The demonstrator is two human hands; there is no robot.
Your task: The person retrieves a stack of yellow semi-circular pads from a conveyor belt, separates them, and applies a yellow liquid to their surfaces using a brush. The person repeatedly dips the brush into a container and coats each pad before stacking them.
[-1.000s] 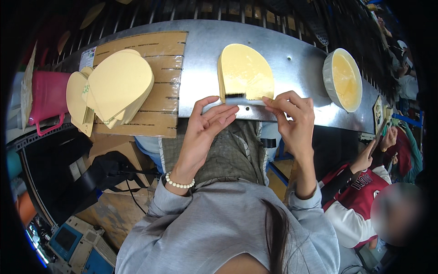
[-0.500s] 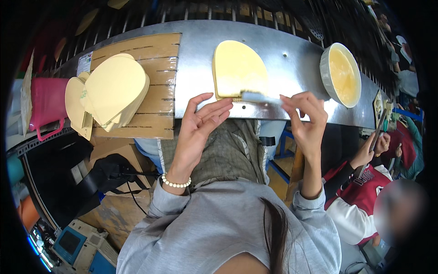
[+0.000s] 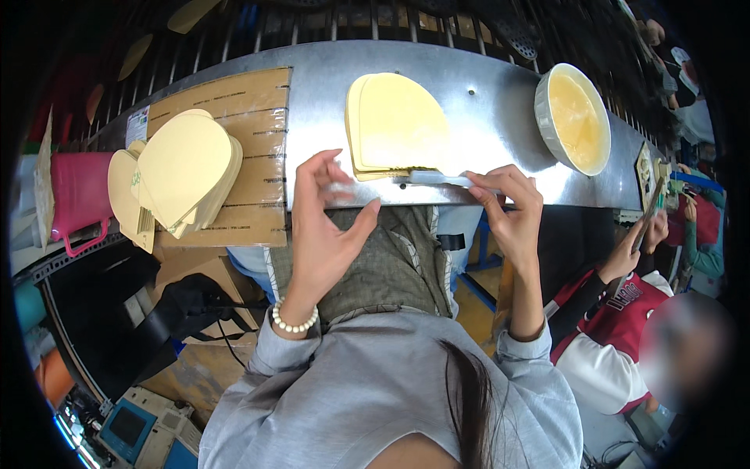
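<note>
A pale yellow stack of rounded, flat-bottomed sheets (image 3: 402, 121) lies in front of me, its upper sheet offset to the right of the one below. My right hand (image 3: 512, 207) pinches the light grey handle of a small brush (image 3: 441, 178); dark bristles meet the stack's near edge. Beside the stack's near left corner is my left hand (image 3: 328, 242), holding nothing, thumb and fingers apart, fingertips slightly blurred. To the right stands a white bowl (image 3: 552, 129) of yellowish, thick-looking liquid. More such sheets (image 3: 187, 168) are piled at the left.
The left pile rests on flattened cardboard (image 3: 262, 156) laid over the metal table (image 3: 488, 125). Beyond the table runs a row of metal bars (image 3: 333, 27). A pink container (image 3: 78, 191) stands far left. At the right, another person's hand (image 3: 625, 256) holds a long dark tool.
My left hand has spread wider and moved a little left. The stack's upper sheet now shows an offset from the one beneath. The brush remains at the near edge in my right hand.
</note>
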